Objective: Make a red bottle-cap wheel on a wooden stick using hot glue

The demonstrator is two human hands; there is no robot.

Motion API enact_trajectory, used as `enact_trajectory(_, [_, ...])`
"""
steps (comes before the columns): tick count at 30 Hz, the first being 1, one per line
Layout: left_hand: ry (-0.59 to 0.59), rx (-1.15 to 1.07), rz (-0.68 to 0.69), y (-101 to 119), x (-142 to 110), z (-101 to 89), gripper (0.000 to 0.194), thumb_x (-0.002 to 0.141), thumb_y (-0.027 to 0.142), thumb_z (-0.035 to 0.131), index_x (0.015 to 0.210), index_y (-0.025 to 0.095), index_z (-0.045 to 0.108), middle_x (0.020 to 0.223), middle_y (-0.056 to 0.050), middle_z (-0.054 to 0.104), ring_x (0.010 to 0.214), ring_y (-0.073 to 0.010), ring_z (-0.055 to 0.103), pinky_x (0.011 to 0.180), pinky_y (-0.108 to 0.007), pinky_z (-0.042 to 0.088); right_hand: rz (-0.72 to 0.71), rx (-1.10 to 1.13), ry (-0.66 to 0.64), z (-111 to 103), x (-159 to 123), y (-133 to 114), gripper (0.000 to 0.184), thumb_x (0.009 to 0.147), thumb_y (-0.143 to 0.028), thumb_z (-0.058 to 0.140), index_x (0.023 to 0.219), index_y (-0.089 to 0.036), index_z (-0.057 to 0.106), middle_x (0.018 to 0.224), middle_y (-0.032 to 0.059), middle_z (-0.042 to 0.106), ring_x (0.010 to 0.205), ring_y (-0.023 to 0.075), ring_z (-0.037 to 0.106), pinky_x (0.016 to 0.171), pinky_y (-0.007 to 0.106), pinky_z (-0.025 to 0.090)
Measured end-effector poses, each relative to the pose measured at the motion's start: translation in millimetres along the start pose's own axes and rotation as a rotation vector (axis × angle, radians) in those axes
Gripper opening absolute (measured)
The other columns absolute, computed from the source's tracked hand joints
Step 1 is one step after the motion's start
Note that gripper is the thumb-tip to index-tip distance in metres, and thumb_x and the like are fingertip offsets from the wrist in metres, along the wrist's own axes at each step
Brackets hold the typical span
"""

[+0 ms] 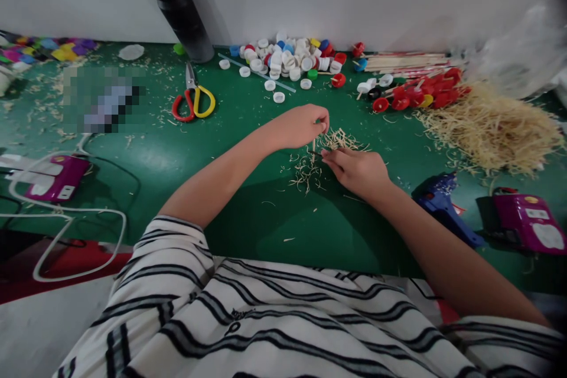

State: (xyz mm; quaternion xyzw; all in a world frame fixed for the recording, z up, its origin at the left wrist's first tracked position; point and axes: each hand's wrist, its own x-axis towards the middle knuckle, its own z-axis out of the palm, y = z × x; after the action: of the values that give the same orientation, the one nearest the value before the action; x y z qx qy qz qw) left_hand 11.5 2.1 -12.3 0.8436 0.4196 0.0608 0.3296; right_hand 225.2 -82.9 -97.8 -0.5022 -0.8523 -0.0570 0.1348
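My left hand (305, 124) is closed in a pinch on a thin wooden stick (314, 144) that points down toward the table. From the right, my right hand (358, 170) grips a small dark blade (316, 153), its tip against or very near the stick. Most of the blade's handle is hidden by my fingers. Curled wood shavings (305, 174) lie below the stick, and a further pile (341, 140) sits behind my right hand.
Behind my hands lie bottle caps (287, 62), red caps on sticks (411, 91) and a shavings heap (496, 130). Scissors (194, 100) and a black bottle (183, 18) stand left. A blue glue gun (445, 207) and purple power boxes (529, 221) flank the green table (266, 230).
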Motion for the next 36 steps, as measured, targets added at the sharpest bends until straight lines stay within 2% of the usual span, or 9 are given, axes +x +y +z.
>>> enact_trajectory(3, [-0.004,-0.021,-0.011,1,-1,-0.4,0.026,0.099,0.027,0.043,0.103,0.018,0.066,0.087,-0.009,0.066,0.065,-0.0155,0.051,0.067,-0.035,0.037,-0.003,-0.01,-0.069,-1,-5,1,0.04,0.11,-0.042,0.046,0.121,-0.026,0.081,0.107,0.0044,0.084,0.076,0.0167,0.07,0.058,0.031,0.023])
enact_trajectory(7, [0.002,-0.044,-0.006,0,-1,-0.8,0.034,0.104,0.033,0.037,0.102,0.017,0.067,0.091,-0.01,0.067,0.073,-0.0178,0.057,0.069,-0.034,0.04,-0.02,-0.058,-0.156,-3,-9,1,0.043,0.11,-0.044,0.043,0.127,-0.028,0.079,0.106,0.004,0.084,0.075,0.0171,0.069,0.057,0.032,0.019])
enact_trajectory(12, [-0.002,-0.032,-0.009,3,-2,0.5,0.036,0.106,0.033,0.036,0.103,0.016,0.067,0.088,-0.01,0.066,0.071,-0.0174,0.056,0.069,-0.034,0.039,-0.029,-0.054,-0.033,-5,-1,2,0.043,0.111,-0.043,0.043,0.119,-0.025,0.081,0.09,0.0044,0.081,0.072,0.0154,0.066,0.057,0.032,0.021])
enact_trajectory(16, [0.055,0.044,-0.063,7,-3,1.2,0.041,0.108,0.036,0.034,0.091,0.016,0.065,0.081,-0.01,0.063,0.066,-0.0167,0.051,0.069,-0.036,0.035,-0.034,-0.044,0.009,-4,2,3,0.041,0.111,-0.043,0.045,0.117,-0.024,0.082,0.087,0.004,0.08,0.069,0.0148,0.064,0.056,0.031,0.021])
enact_trajectory(21, [0.081,0.094,-0.072,7,-3,1.6,0.043,0.109,0.035,0.035,0.077,0.017,0.059,0.077,-0.009,0.062,0.065,-0.0161,0.048,0.07,-0.036,0.033,-0.005,0.018,-0.036,-2,-3,4,0.039,0.11,-0.042,0.047,0.115,-0.024,0.081,0.1,0.0045,0.083,0.071,0.0152,0.067,0.056,0.031,0.024])
enact_trajectory(30, [0.08,0.111,-0.061,3,-3,1.2,0.044,0.108,0.036,0.034,0.075,0.018,0.056,0.072,-0.008,0.058,0.06,-0.015,0.046,0.067,-0.036,0.032,-0.022,0.015,-0.073,-4,-10,5,0.035,0.108,-0.04,0.049,0.115,-0.026,0.081,0.104,0.0025,0.085,0.077,0.0176,0.073,0.056,0.031,0.027])
enact_trajectory(36, [0.072,0.123,-0.08,5,-3,0.5,0.044,0.108,0.035,0.035,0.076,0.017,0.058,0.071,-0.008,0.059,0.06,-0.0143,0.045,0.066,-0.035,0.033,-0.015,-0.002,-0.112,-7,-7,7,0.037,0.108,-0.04,0.048,0.119,-0.028,0.082,0.108,0.0044,0.084,0.082,0.0183,0.075,0.057,0.03,0.03])
